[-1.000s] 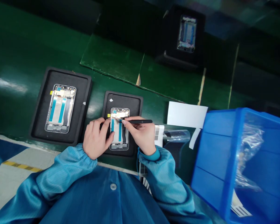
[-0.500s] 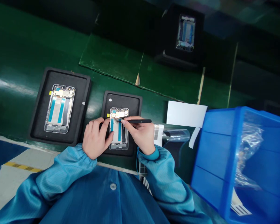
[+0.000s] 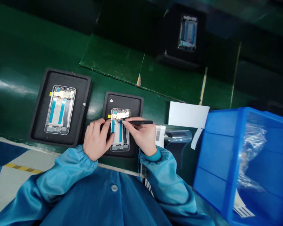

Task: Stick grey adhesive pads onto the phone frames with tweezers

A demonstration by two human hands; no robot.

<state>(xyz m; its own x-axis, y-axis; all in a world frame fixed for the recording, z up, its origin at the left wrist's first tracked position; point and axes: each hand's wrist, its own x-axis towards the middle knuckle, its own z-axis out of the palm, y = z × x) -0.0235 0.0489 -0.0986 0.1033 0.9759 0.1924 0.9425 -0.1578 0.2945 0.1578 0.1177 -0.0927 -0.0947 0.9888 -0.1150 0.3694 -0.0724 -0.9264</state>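
Note:
An opened phone [image 3: 116, 135] lies in a black foam tray [image 3: 135, 102], its circuit board and blue-striped battery face up. My left hand [image 3: 97, 138] rests at the phone's left edge, fingers apart, with the thumb and index finger touching the phone. In my right hand [image 3: 143, 135] is a slim black pen-shaped tool [image 3: 142, 122], pinched between thumb and fingers. The tool's thin tip reaches the area just under the circuit board, near the top of the battery. What exactly it touches is too small to make out.
A second opened phone [image 3: 60, 110] sits in a larger black tray [image 3: 82, 116] to the left. Another phone [image 3: 188, 33] lies at the far back. On the right stand white paper [image 3: 188, 114], clear film [image 3: 178, 136] and a blue bin [image 3: 220, 150] holding plastic wrap.

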